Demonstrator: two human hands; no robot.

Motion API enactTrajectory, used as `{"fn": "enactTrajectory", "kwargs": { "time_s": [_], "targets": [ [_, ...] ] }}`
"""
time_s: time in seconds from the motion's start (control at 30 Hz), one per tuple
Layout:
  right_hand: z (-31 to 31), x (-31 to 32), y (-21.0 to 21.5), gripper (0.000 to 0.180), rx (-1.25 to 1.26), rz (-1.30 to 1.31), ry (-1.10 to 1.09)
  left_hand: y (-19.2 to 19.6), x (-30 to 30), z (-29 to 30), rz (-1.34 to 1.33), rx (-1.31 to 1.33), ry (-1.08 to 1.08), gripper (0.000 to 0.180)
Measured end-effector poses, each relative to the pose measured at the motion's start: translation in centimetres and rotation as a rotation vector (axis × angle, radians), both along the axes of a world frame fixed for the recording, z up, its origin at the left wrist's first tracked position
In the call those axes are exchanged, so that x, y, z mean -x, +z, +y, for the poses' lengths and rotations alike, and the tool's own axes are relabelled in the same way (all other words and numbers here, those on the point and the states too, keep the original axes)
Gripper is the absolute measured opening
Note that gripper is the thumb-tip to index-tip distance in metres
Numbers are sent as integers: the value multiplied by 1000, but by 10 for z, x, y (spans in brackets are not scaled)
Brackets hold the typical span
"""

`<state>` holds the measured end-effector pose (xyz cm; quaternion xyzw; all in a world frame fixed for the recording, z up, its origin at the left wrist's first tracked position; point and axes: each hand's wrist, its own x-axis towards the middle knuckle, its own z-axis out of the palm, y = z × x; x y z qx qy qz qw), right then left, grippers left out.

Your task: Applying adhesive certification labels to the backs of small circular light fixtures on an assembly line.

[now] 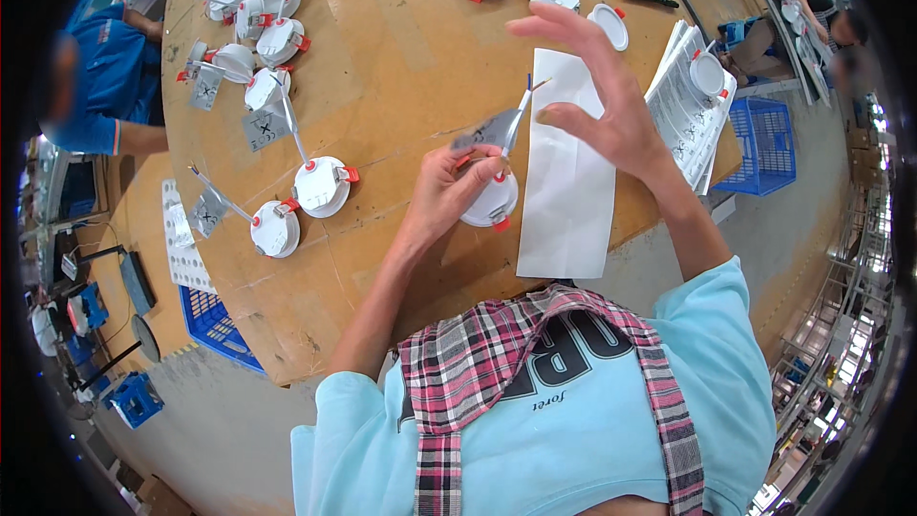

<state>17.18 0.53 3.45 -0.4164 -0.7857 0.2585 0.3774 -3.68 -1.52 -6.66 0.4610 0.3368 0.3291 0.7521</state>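
At centre, the left hand (445,188) pinches a round white lamp (492,204) with red clips (501,225) and grey tag (487,131); right of centre, the right hand (616,124), empty, has fingers spread.

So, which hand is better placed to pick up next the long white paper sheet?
Probably the right hand: it is open, looks empty, and is near the sheet. The left hand is occupied, holding the round white lamp with red clips.

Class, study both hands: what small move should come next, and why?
Probably bring the right hand to the white cable to steady it: that hand is open and looks empty, while the left hand alone holds the white lamp near its grey tag.
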Motion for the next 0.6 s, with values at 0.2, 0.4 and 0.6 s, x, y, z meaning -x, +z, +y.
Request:
{"fn": "enactTrajectory", "kwargs": {
  "time_s": [0.2,0.4,0.6],
  "targets": [
    [12,-5,-27,64,378,221,161,6,8,7,-140,-71,-40,18],
    [6,5,-19,24,533,71,-101,16,2,1,152,-196,151,14],
    [-5,18,-8,27,491,-141,-225,22,-10,0,734,-832,421,12]
  ]
}}
